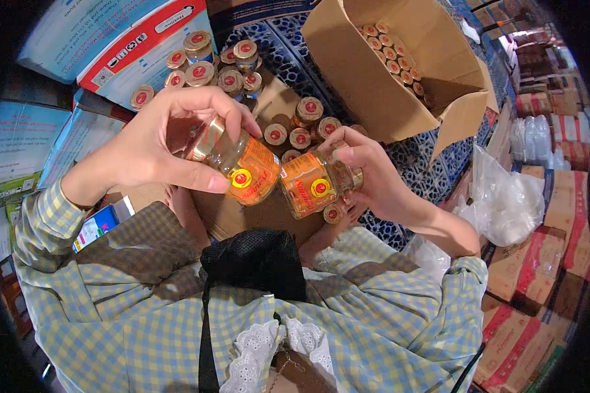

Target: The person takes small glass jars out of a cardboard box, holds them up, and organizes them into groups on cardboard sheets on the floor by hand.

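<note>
Left grip [156, 134] is holding the left jar [254, 171], half-curled around its top; right grip [368, 164] is clasping the right jar [306, 186], both sitting side by side mid-frame. Looks like two-jar handling is going on; next move's probably calling for steady support.

Beneath you runs a floor [278, 49] patterned in dark blue and pale tones. On your right, brown cartons [528, 262] with red bands stand stacked, and a clear plastic bag [508, 196] lies against them. Large printed boxes [29, 144] in pale blue line your left. Light falls unevenly, dimmer toward the edges.
</note>
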